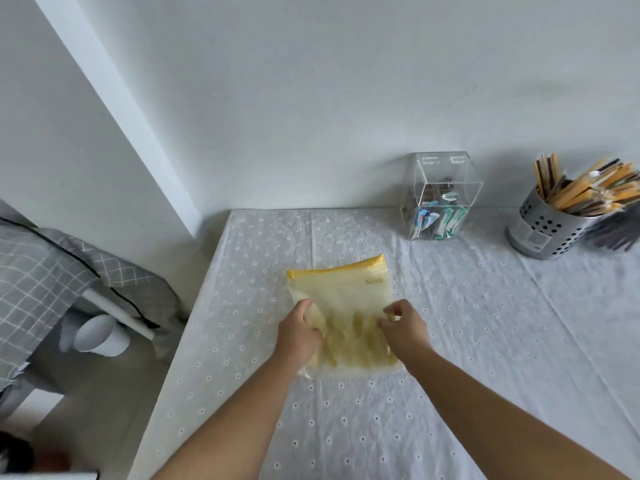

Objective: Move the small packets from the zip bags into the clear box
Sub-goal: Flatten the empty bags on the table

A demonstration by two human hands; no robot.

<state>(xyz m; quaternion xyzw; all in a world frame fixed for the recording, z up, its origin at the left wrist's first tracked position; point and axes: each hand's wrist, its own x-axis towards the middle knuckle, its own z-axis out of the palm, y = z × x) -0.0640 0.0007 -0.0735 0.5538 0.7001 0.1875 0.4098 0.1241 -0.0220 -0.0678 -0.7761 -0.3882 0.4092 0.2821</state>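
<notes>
A clear zip bag [341, 292] with a yellow zip strip lies flat in the middle of the table, strip at the far end. Yellowish small packets [353, 344] show through its near half. My left hand [300, 336] grips the bag's left side with curled fingers. My right hand [403, 327] pinches its right side. The clear box [441, 195] stands at the back by the wall, apart from the bag, with several blue and green packets inside.
A perforated metal holder [543, 226] full of wrapped chopsticks stands at the back right, a dark object beside it. The table [485, 341] has a white eyelet cloth. Its left edge drops to the floor, where a white cup [100, 336] and a grey checked fabric lie.
</notes>
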